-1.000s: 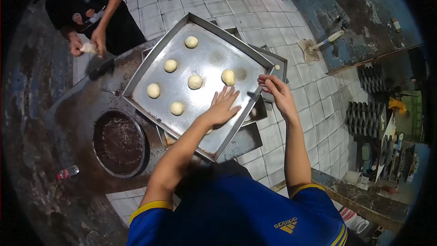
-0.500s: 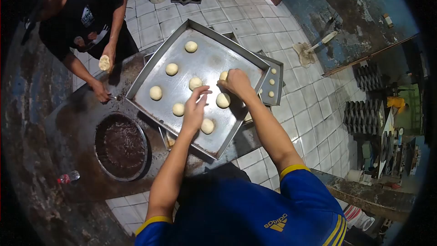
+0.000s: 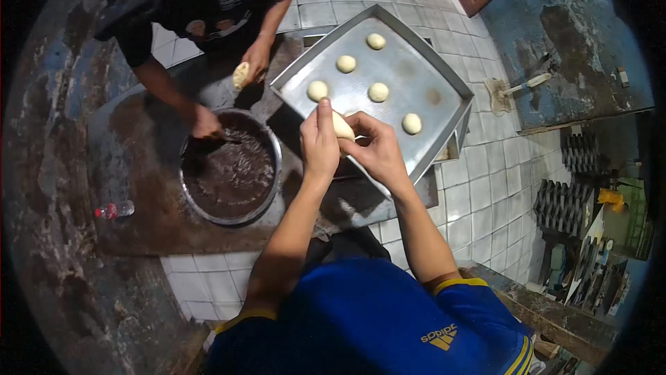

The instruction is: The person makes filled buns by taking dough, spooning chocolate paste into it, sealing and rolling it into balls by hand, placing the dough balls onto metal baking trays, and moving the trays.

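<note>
Between my two hands is a pale piece of dough (image 3: 341,127), pressed somewhat flat and held above the near corner of a metal tray (image 3: 438,61). My left hand (image 3: 320,147) is closed on the dough from the left, its thumb pointing up along it. With bent fingers my right hand (image 3: 378,149) grips the dough's right side. Several round dough balls (image 3: 378,92) sit spaced apart on the tray, one dough ball (image 3: 318,90) just past my left thumb. Another lies partly hidden behind my hands.
Left of my hands stands a round pan (image 3: 276,167) of dark brown filling. Across the table a co-worker's hand (image 3: 205,124) dips a utensil into it; the other holds dough (image 3: 241,76). A bottle (image 3: 115,210) lies left. Stacked dark racks (image 3: 563,207) stand at right.
My hands have come together on one dough piece; before, they were apart over the tray. The co-worker's hand has moved over the filling. The view has shifted, putting the tray farther up and right.
</note>
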A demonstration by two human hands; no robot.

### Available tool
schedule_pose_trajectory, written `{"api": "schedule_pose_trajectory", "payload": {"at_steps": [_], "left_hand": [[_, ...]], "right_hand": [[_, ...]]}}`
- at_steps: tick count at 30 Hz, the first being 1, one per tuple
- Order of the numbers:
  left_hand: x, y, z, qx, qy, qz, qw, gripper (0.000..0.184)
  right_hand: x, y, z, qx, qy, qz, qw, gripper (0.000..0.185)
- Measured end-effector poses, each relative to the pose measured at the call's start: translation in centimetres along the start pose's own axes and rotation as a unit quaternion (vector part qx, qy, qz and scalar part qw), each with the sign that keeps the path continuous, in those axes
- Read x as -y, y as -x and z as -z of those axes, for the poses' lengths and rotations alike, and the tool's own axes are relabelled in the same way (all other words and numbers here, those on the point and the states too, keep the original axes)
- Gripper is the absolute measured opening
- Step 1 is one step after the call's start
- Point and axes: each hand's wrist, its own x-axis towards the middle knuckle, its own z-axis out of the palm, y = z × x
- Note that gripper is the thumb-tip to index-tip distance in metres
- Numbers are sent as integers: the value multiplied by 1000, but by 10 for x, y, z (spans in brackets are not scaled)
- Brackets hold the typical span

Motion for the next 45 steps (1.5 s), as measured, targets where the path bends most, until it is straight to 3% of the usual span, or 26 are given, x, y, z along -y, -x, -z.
{"api": "schedule_pose_trajectory", "payload": {"at_steps": [3, 6, 8, 9, 11, 13, 15, 19, 20, 22, 23, 24, 25, 27, 28, 29, 31, 32, 33, 35, 37, 38, 39, 40, 42, 45], "left_hand": [[-33, 17, 42, -65, 31, -88, 994, 54], [-38, 26, 89, -71, -11, -92, 993, 53], [-41, 33, 109, -43, -1, -145, 989, 51], [-56, 40, 119, -43, 38, -107, 993, 50], [-64, 41, 127, -169, 202, 8, 965, 59], [-73, 37, 187, 199, 346, -12, 917, 45], [-85, 57, 201, 132, 259, 2, 957, 30], [-79, 62, 221, 76, 261, -20, 962, 33], [-76, 65, 233, 107, 321, 100, 936, 34], [-4, 61, 237, 170, 55, -93, 980, 40], [-1, 75, 242, 229, 43, -49, 971, 57], [38, 96, 247, 191, 31, -55, 980, 69], [77, 117, 251, 152, 19, -60, 986, 82], [87, 123, 263, 136, -84, -120, 980, 80], [69, 123, 262, 88, -76, -40, 992, 77], [51, 124, 261, 36, -59, 39, 997, 73], [72, 130, 286, -54, -105, 37, 992, 64], [90, 132, 317, -22, -164, -58, 984, 62], [99, 134, 337, -26, -168, -54, 984, 62], [101, 140, 375, -96, -218, 73, 969, 56], [78, 144, 412, -138, -169, 190, 957, 51], [74, 148, 420, -161, -105, 181, 965, 49], [70, 151, 428, -183, -39, 169, 968, 47], [66, 155, 435, -204, 25, 156, 966, 46], [59, 166, 448, -187, 131, 116, 967, 47], [60, 170, 453, -257, 114, 144, 949, 46]], "right_hand": [[47, 21, -49, 20, -73, 95, 993, 29], [63, 27, -83, 37, -51, 87, 994, 27], [59, 22, -124, -55, -49, 46, 996, 27], [61, 20, -141, -70, -83, 67, 992, 24], [70, 18, -167, -81, -163, 88, 979, 17], [81, 18, -178, -75, -188, 65, 977, 18], [92, 19, -177, -55, -218, 40, 974, 20], [117, 34, -173, 91, -212, -45, 972, 26], [126, 40, -171, 136, -215, -77, 964, 28], [127, 51, -170, 189, -187, -81, 961, 31], [122, 51, -170, 172, -14, -10, 985, 30], [118, 51, -170, 151, 160, 63, 973, 30], [112, 55, -176, 106, 160, 4, 981, 33], [42, 56, -172, 94, 135, -87, 982, 46], [-7, 61, -173, 87, 125, -119, 981, 49], [-46, 69, -178, 108, 224, -184, 951, 46], [-140, 105, -194, 161, 391, -261, 868, 42], [-191, 128, -201, 192, 460, -273, 823, 42], [-228, 152, -205, 198, 457, -272, 824, 42], [-270, 186, -209, 129, 494, -113, 852, 34], [-258, 187, -212, 182, 444, -104, 871, 31], [-246, 186, -214, 222, 399, -97, 885, 30], [-201, 166, -219, 296, 325, -163, 883, 25], [-164, 146, -227, 300, 324, -160, 883, 25], [-112, 115, -247, 271, 227, -40, 935, 21], [-94, 59, -284, 234, 252, 25, 939, 19]]}}
